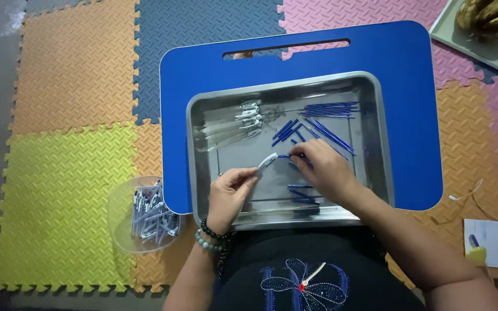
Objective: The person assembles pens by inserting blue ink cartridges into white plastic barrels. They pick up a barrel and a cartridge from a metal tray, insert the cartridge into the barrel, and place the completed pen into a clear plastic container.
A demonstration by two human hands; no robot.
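A steel tray [376, 132] rests on a blue lap board [399, 69]. Over its middle, my left hand [229, 193] pinches a clear pen barrel with a white clip [267, 162]. My right hand [324, 170] holds a thin blue refill [286, 156] whose tip meets the barrel's open end. Several loose blue refills [327, 109] lie in the tray's far right part and near my right wrist. A few clear barrels with white clips [234, 124] lie at the tray's far left.
A clear plastic bowl [123, 213] with several assembled pens sits on the foam floor mats left of the board. A grey tray of bananas [491, 23] is at the top right. A notepad [494, 242] lies at the right edge.
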